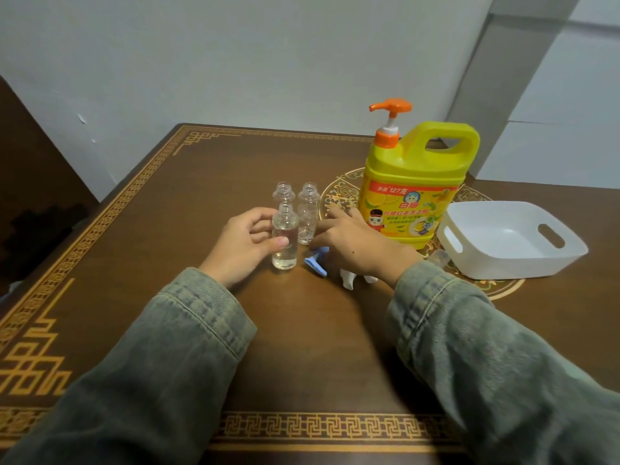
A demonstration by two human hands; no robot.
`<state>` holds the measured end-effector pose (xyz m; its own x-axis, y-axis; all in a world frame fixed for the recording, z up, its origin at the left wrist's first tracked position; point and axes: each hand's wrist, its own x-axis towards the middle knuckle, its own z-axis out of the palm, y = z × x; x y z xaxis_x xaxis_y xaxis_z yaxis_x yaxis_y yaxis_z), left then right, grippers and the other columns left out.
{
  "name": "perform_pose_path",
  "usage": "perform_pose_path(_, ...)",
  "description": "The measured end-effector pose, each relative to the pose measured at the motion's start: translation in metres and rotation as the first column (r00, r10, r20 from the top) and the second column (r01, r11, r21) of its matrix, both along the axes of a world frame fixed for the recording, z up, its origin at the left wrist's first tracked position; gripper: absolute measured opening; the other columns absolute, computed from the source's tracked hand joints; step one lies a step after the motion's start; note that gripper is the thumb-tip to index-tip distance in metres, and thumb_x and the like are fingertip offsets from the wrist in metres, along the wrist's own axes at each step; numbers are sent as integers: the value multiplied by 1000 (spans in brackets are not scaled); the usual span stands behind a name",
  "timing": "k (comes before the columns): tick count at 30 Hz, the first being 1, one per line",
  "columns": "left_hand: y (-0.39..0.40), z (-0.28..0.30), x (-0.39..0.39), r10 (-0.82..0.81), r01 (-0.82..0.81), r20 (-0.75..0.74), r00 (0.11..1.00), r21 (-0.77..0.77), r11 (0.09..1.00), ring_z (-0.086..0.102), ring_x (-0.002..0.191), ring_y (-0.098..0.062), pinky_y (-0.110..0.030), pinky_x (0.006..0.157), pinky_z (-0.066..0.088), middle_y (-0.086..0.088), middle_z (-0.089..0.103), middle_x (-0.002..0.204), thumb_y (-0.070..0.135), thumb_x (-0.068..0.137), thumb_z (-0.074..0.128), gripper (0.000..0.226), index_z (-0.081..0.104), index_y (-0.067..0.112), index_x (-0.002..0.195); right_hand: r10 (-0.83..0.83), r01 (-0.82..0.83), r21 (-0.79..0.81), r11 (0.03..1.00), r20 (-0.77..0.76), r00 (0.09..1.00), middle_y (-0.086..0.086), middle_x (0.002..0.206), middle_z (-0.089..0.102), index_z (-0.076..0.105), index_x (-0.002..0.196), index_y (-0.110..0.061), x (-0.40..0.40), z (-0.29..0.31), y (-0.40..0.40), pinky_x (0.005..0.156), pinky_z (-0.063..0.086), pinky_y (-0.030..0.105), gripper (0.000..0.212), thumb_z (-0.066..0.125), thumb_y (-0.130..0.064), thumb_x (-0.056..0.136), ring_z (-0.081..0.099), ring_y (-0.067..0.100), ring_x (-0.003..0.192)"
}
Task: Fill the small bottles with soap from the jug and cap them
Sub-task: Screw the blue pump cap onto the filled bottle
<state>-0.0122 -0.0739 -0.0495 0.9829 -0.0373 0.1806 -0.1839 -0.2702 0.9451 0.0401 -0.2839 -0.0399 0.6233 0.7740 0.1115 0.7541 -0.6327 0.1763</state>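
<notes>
Left hand [242, 245] fingers grip a bottle [284, 241] (uncapped); right hand [355, 245] fingers lie loosely open.

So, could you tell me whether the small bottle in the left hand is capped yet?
Not yet. The small bottle stands upright in the left hand with its threaded neck bare and open.

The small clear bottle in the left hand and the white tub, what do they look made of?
Small clear bottle: probably transparent plastic, glossy; the table shows through it, though glass can't be ruled out. White rectangular tub: opaque plastic, smooth and slightly matte, with moulded cut-out handles.
</notes>
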Motion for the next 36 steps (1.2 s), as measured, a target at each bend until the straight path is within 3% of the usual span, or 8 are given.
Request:
perform_pose_path(5,6,10,-6,13,-13,34,999,-3,1000,67,104,-11,-29,96,50,3,71,108,-1,79,73,40,63,26,106,10,-19,246,969,39,999,-5,102,62,68,111,-25,-2,13,-6,70,23,32,21,68,-24,90,44,21,95)
perform_pose_path(9,10,27,-14,27,-27,73,997,-13,1000,67,105,-15,-30,98,50,-2,70,109,-5,79,71,40,62,18,109,-3,7,505,863,-8,1000,-3,93,66,70,110,-20,-7,33,-6,72,43,37,24,71,-30,88,56,23,86)
perform_pose_path(15,7,45,-22,19,-20,96,995,16,1000,68,101,-9,-27,95,52,2,71,107,-1,79,73,38,64,25,105,-102,149,804,575,-110,989,-8,90,68,73,106,-17,-26,72,-10,70,43,12,20,70,-28,89,59,3,80)
perform_pose_path(22,-18,52,-18,-43,41,96,994,28,999,70,90,-4,-17,83,53,6,72,99,1,75,77,38,65,26,101,-118,195,913,357,-163,980,-6,88,73,74,100,-18,-35,107,-26,72,44,10,17,67,-31,91,65,1,84)
perform_pose_path(26,-33,49,-14,-76,70,78,994,85,994,71,91,-9,-19,83,54,1,73,101,3,74,78,38,67,18,107,-101,208,952,226,-189,977,-6,93,74,74,103,-20,-42,117,-35,79,54,25,20,66,-34,92,68,6,88)
perform_pose_path(28,-40,48,-15,-92,84,71,993,105,991,71,91,-9,-19,84,53,0,73,102,2,74,79,39,67,17,108,-99,204,959,198,-187,977,-7,94,74,74,105,-21,-44,120,-37,82,56,29,21,65,-35,92,69,7,90)
perform_pose_path(33,-53,48,-17,-111,98,88,990,139,985,70,88,-4,-18,84,53,11,72,95,4,74,79,42,64,36,95,-112,197,962,190,-178,978,-9,93,74,73,106,-21,-48,119,-39,82,56,32,23,64,-37,93,68,6,90)
perform_pose_path(36,-56,49,-18,-114,100,90,989,147,984,70,89,-3,-20,86,54,12,71,96,5,74,79,42,63,36,96,-115,194,963,187,-174,978,-10,92,74,73,107,-20,-48,116,-37,76,53,21,22,66,-35,92,67,3,88)
